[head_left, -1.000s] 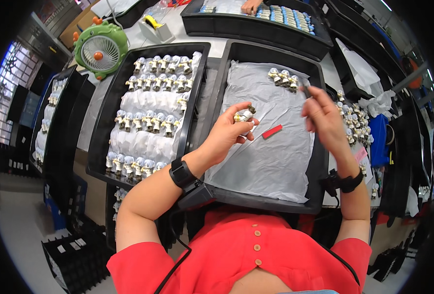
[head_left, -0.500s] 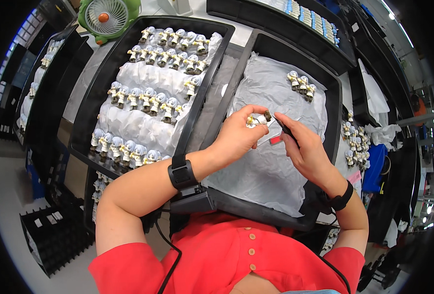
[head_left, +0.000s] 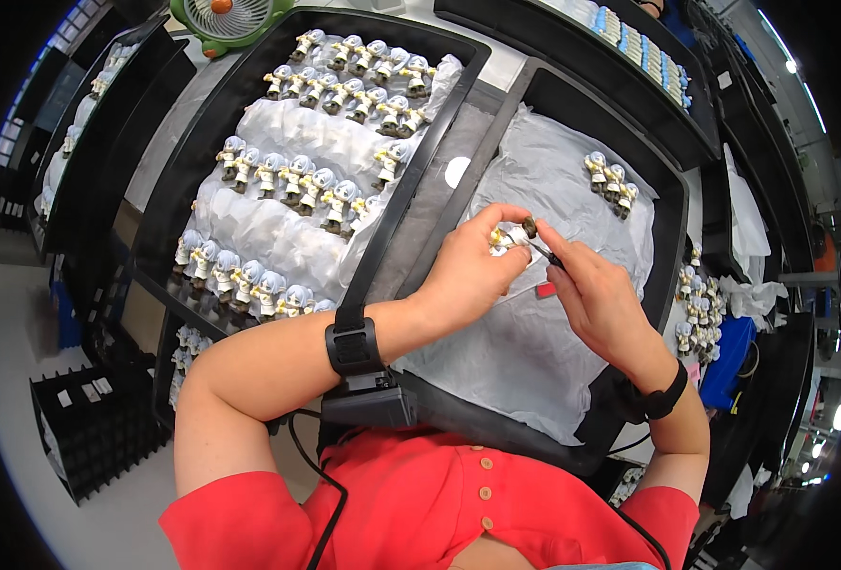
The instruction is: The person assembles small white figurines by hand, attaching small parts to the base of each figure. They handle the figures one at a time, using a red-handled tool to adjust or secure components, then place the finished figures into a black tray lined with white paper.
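Right hand [head_left: 599, 296] has come in; its grip is closed on a thin dark tool [head_left: 554, 259], tip at the toy figure [head_left: 506, 239] pinched by left hand [head_left: 468, 271] above the lined tray [head_left: 591, 114]. Both hands now on 1 figure.

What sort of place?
Likely a figurine factory or workshop: rows of matching figurines in a black tray, more figurines piled at right, and a thin tool in the right hand, held at another figurine.
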`<state>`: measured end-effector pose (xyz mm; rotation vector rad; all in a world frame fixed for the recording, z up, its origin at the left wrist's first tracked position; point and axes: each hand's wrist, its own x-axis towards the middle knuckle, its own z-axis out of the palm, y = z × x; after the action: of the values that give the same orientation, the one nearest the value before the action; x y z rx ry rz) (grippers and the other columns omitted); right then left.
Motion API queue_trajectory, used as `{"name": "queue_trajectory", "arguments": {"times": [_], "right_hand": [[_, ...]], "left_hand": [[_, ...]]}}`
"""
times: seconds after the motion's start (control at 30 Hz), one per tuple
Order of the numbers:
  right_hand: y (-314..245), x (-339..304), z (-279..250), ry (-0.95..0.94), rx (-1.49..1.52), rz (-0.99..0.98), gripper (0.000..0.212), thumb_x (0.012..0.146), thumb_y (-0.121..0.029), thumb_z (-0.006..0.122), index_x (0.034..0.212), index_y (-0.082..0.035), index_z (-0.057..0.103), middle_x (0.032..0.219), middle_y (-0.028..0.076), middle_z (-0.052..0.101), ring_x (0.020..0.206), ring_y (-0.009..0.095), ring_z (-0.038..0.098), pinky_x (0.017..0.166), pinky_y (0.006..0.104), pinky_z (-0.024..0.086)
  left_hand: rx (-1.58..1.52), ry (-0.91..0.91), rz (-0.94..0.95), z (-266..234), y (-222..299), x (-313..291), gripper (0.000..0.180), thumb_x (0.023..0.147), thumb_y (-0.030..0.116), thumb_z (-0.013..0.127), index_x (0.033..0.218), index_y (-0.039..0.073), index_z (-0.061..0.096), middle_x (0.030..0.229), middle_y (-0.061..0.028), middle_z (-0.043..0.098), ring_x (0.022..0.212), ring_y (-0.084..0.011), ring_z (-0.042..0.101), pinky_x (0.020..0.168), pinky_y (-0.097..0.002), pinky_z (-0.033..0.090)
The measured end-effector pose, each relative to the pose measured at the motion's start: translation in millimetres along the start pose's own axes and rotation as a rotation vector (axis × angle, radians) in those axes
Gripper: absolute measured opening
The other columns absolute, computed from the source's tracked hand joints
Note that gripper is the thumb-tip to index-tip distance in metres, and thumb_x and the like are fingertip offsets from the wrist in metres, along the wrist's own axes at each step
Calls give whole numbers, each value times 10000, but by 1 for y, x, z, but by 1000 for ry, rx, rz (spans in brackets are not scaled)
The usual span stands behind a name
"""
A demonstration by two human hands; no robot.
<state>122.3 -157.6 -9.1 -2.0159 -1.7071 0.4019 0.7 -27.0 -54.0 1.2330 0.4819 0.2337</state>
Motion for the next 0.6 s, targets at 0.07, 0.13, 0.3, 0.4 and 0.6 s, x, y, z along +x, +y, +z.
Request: {"name": "queue_trajectory", "arguments": {"times": [0.07, 0.13, 0.3, 0.4, 0.6], "right_hand": [[2, 0, 0, -12, 9, -4, 499, 822, -7, 546, 1301, -48, 413, 855, 151, 579, 697, 333, 594, 590, 393, 481], [4, 1, 0, -8, 23, -23, 504, 817, -6, 550, 1301, -51, 417, 852, 148, 579, 692, 328, 593, 589, 391, 481], [9, 2, 2, -21, 2, -48, 520, 808, -4, 561, 1305, -58, 419, 834, 137, 573, 673, 314, 592, 576, 381, 481], [9, 2, 1, -38, 1, -26, 522, 805, -3, 564, 1304, -62, 426, 819, 132, 567, 660, 310, 589, 569, 375, 482], [8, 2, 0, -29, 53, 9, 510, 802, 0, 567, 1293, -66, 448, 790, 130, 560, 641, 309, 587, 563, 373, 483]], "left_hand": [[38, 9, -5, 0, 0, 0, 329, 838, 105, 585, 1146, 23, 502, 738, 2, 557, 587, -40, 482, 515, -201, 390], [71, 17, -16, 0, 3, -1, 316, 838, 107, 584, 1135, 29, 508, 732, 4, 554, 580, -40, 479, 509, -203, 388], [101, 37, -16, 0, 0, 0, 297, 837, 112, 586, 1116, 35, 519, 691, 14, 541, 550, -39, 472, 485, -207, 378], [128, 35, -42, 0, 4, -1, 294, 837, 113, 585, 1112, 34, 519, 665, 20, 533, 540, -38, 470, 477, -208, 377], [132, 29, -24, 0, 2, 0, 306, 839, 112, 581, 1126, 33, 510, 670, 17, 541, 538, -38, 470, 476, -206, 379]]}}
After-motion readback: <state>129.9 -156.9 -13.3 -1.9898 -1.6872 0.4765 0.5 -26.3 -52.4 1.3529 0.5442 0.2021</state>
